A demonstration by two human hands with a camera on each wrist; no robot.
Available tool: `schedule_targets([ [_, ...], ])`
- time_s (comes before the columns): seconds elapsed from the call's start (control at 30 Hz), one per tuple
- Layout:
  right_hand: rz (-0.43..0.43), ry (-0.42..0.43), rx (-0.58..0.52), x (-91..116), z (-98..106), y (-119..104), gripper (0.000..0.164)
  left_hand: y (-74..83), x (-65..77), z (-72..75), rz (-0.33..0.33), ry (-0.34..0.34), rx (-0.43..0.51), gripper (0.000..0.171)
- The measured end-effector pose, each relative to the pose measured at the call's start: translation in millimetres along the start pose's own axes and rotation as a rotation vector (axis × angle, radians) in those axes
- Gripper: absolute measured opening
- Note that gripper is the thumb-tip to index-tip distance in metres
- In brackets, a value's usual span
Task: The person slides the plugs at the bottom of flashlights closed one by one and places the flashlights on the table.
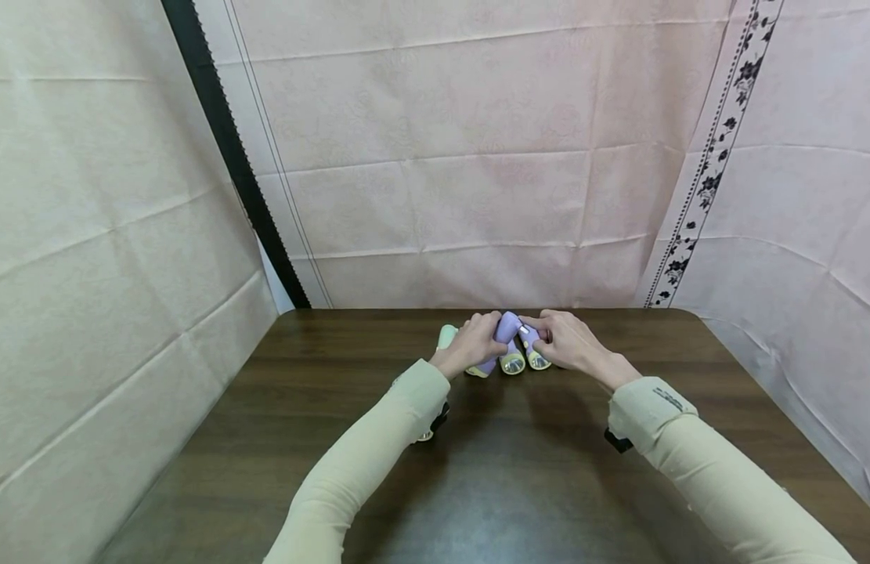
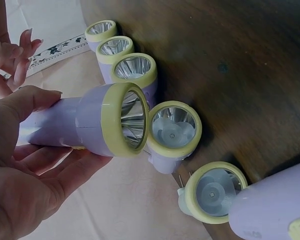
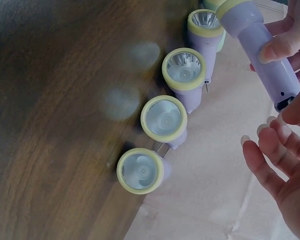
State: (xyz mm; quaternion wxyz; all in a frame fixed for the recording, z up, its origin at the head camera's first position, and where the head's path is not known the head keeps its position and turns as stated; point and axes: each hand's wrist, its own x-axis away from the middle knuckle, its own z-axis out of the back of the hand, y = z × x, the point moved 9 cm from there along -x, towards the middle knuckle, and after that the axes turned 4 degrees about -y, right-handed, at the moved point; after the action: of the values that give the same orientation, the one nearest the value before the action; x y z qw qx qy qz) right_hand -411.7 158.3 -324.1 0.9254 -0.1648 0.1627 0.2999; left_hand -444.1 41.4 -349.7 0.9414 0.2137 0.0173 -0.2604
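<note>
cream sleeves fill the bottom of the head view, and beyond them both hands are met at the far edge of the dark wooden desk. one lilac torch with a pale yellow rim is lifted off the desk and grasped in the left hand, the fingers curled under its body and the thumb laid along its top; in the left wrist view its lens is turned towards the camera. the tail end of that torch is seen in the right wrist view, where the right hand is held just beside it with fingers relaxed and released; whether a fingertip touches the tail cannot be told. a row of further lilac torches is laid on the desk side by side, lenses facing the person, their bodies pointing towards the pink cloth backdrop. metal plug prongs are shown sticking out of one of them. no containers are seen on the desk.
</note>
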Motion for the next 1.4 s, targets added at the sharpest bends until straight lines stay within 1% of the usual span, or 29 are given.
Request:
schedule_targets([
  [0.17, 0.006, 0.006, -0.008, 3, 0, 0, 0.053, 2.0, 1.1, -2.5, 0.003, -0.014, 0.019, 0.036],
  [0.27, -0.003, 0.012, -0.004, 2, 0, 1, 0.053, 3.3, 1.4, -2.0, 0.007, -0.01, 0.025, 0.035],
  [0.43, -0.016, 0.021, -0.007, 1, 1, 2, 0.053, 3.8, 1.2, -0.2, 0.008, 0.007, 0.016, 0.033],
  [0.67, 0.001, 0.028, -0.012, 3, 0, 0, 0.051, 6.4, 1.4, -5.1, 0.008, -0.022, 0.0, 0.036],
  [0.83, 0.004, 0.037, -0.009, 3, 1, 0, 0.051, 8.3, 2.0, -5.1, 0.004, -0.019, -0.007, 0.036],
  [1.17, 0.003, 0.023, -0.036, 4, -1, 0, 0.051, 11.4, 3.9, -7.1, -0.001, -0.032, -0.024, 0.036],
  [1.3, 0.001, 0.035, -0.055, 4, -1, -1, 0.053, 10.2, 5.0, -4.7, 0.015, -0.022, -0.026, 0.038],
  [1.4, 0.005, 0.023, -0.063, 3, -2, -4, 0.055, 8.2, 5.6, 0.3, 0.043, -0.02, -0.048, 0.04],
])
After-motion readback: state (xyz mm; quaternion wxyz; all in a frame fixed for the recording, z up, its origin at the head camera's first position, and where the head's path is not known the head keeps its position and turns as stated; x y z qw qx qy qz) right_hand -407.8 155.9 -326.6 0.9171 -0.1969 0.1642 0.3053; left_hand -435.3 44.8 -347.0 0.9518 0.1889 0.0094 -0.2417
